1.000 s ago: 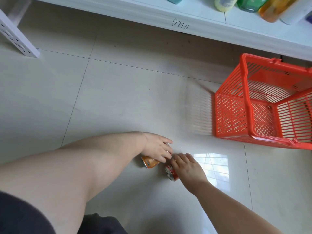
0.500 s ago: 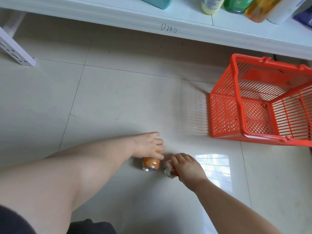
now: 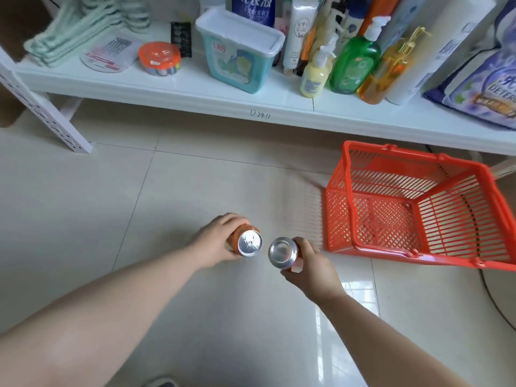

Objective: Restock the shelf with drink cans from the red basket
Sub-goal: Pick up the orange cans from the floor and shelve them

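Observation:
My left hand (image 3: pixel 216 240) grips an orange drink can (image 3: pixel 248 241) whose silver top with the pull tab faces me. My right hand (image 3: pixel 310 266) grips a red drink can (image 3: pixel 284 253), its silver end turned toward me. Both cans are held above the tiled floor, close together, left of the red basket (image 3: pixel 343 199). The basket stands on the floor at the right with nothing visible inside. The white shelf (image 3: pixel 178 90) runs across the top of the view.
The shelf holds green hangers (image 3: pixel 78 32), a round orange-lidded tub (image 3: pixel 159 57), a teal Liby box (image 3: pixel 240 51), several pump bottles (image 3: pixel 354 62) and detergent bags (image 3: pixel 483 88). A white shelf upright (image 3: pixel 47 113) slants down at the left. A dark cable (image 3: pixel 494 300) lies at the right.
Both hands lifted the cans off the floor and turned their ends toward me. My view tilted up, bringing the shelf's goods into sight.

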